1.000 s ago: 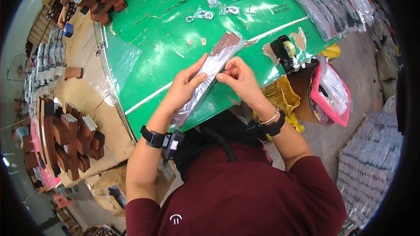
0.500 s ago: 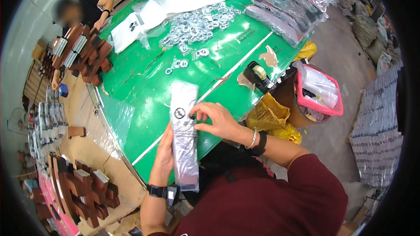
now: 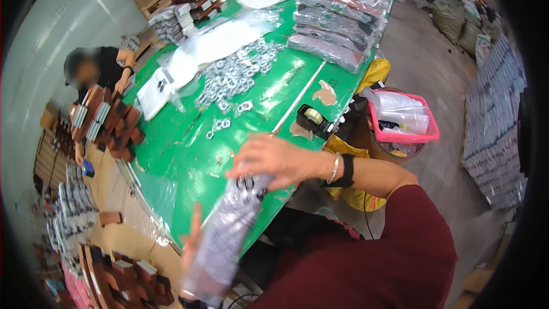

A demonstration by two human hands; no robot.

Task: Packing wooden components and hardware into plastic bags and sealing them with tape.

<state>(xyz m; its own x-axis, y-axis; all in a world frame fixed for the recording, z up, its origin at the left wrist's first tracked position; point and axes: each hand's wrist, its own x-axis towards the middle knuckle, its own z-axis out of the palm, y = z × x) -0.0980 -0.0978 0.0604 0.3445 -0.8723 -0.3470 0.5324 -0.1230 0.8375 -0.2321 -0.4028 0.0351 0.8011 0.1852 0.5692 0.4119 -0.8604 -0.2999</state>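
Note:
A long clear plastic bag filled with metal parts slants from the green table's near edge down toward my body. My right hand is closed over its upper end. My left hand sits behind the lower part of the bag with fingers partly showing; it supports the bag from beneath. Motion blur smears both hands. On the green table beyond lies a heap of shiny metal rings and a few loose ones.
A tape dispenser stands at the table's right edge. Filled clear bags are stacked at the far right. A pink basket sits on the floor. Another person works at the left among brown and grey stacks.
The view has swung up and away from the table's near edge. The bag has moved lower and closer to my body, with my right hand shifted onto its top end.

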